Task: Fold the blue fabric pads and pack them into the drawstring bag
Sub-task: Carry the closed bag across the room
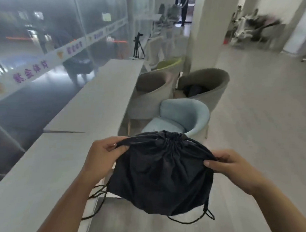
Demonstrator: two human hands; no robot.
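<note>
A black drawstring bag hangs in the air in front of me, bulging and cinched at its mouth, which points away from me. My left hand grips the bag's upper left edge and cord. My right hand pinches the cord at the bag's upper right side. Loose cord loops dangle below the bag on both sides. No blue fabric pads are visible; whatever is inside the bag is hidden.
A long white counter runs along my left beside a glass wall. A light blue chair stands just beyond the bag, with two beige chairs behind it. A tripod stands farther back. Grey floor stretches out on the right.
</note>
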